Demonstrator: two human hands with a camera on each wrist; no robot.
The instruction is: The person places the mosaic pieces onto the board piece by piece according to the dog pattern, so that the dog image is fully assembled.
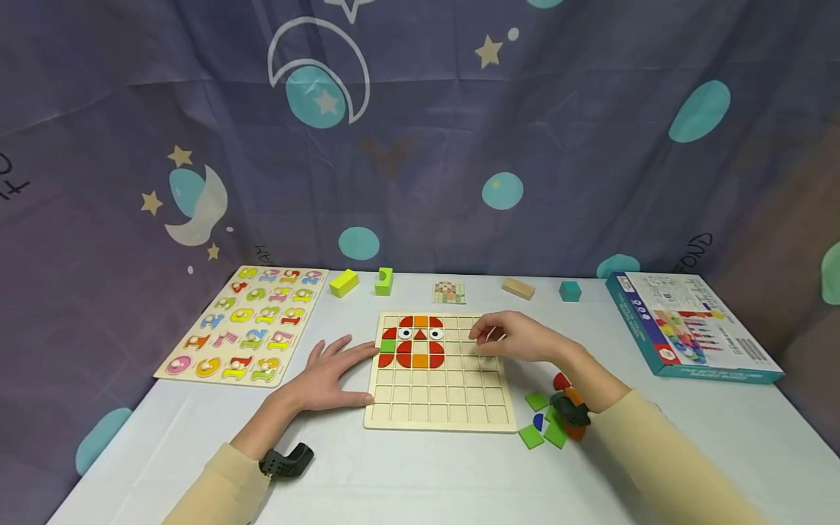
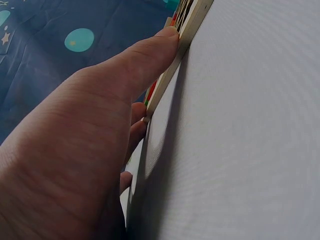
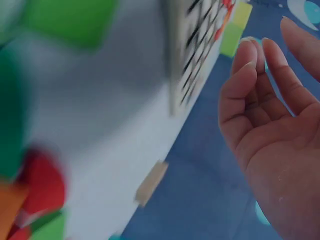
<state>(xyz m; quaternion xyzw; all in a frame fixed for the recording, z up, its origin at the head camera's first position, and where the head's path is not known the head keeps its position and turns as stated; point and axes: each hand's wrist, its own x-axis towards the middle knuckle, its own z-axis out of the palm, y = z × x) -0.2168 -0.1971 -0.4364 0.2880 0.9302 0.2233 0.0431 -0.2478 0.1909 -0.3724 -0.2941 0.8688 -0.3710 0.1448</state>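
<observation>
A wooden grid board (image 1: 436, 415) lies on the white table. Its upper left cells hold red, orange and green tiles, two eye tiles and a red triangle (image 1: 421, 335). My left hand (image 1: 331, 379) rests at the board's left side, fingers spread; in the left wrist view the thumb (image 2: 155, 52) touches the board's edge (image 2: 172, 67). Over the board's upper right cells hovers my right hand (image 1: 515, 337), its fingers loosely bent. In the right wrist view, nothing shows between the fingers of the right hand (image 3: 275, 135).
Loose green tiles (image 1: 531, 437), red and orange ones and a blue piece (image 1: 538, 421) lie under my right forearm. A number puzzle (image 1: 243, 328) is at left, a box (image 1: 695, 328) at right. Blocks (image 1: 344, 283) and a small pattern card (image 1: 449, 292) line the back.
</observation>
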